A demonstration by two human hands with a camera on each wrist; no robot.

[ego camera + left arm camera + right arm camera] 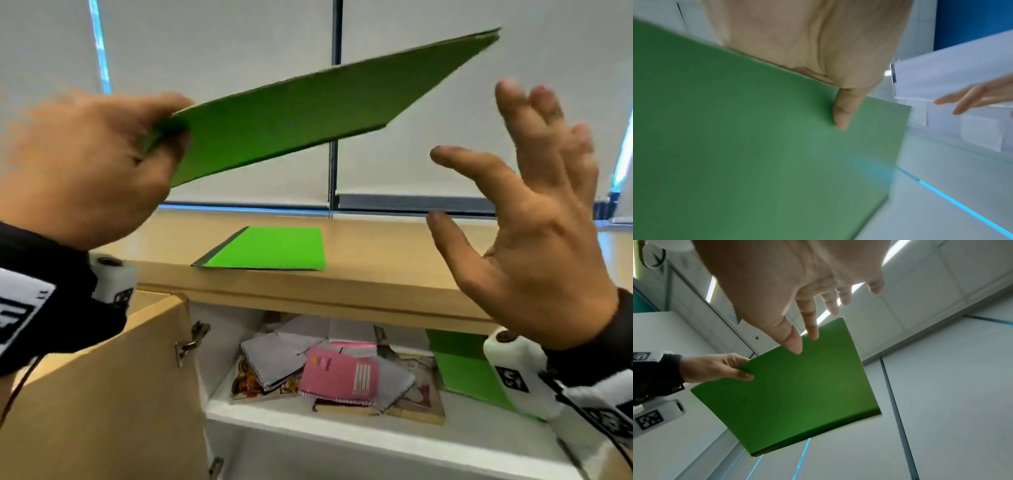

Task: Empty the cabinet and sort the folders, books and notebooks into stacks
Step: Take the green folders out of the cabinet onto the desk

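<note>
We see the left hand smeared by motion blur in the head view, and in its own wrist view the held green folder is blurred and cut off at the left and bottom edges. The green folder in the cabinet is partly hidden behind the right wrist camera. The print on the pink notebook is too small for us to read.
</note>
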